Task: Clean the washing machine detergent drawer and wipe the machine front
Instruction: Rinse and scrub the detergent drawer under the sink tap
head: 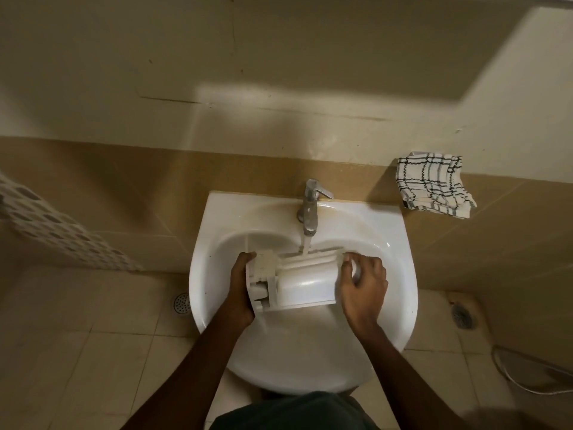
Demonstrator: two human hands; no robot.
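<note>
Rinse step: both hands, left [240, 287] and right [362, 287], fingers gripping drawer [297, 282] ends under tap [310, 209]. Next: turn drawer, flush compartments.

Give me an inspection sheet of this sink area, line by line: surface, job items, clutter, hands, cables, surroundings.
Surface: white sink, wet, with the tap running.
Job's things: white detergent drawer held over the basin, the water stream landing on its far edge; checked cloth lying crumpled on the ledge, right of the tap.
Clutter: nothing seen.
Grippers: left hand closed in a grip on the drawer's left end; right hand closed on its right end.
Cables: white hose or cable on the floor at right; which one is unclear.
Surroundings: beige tiled wall and floor, floor drain left, second drain right.
</note>
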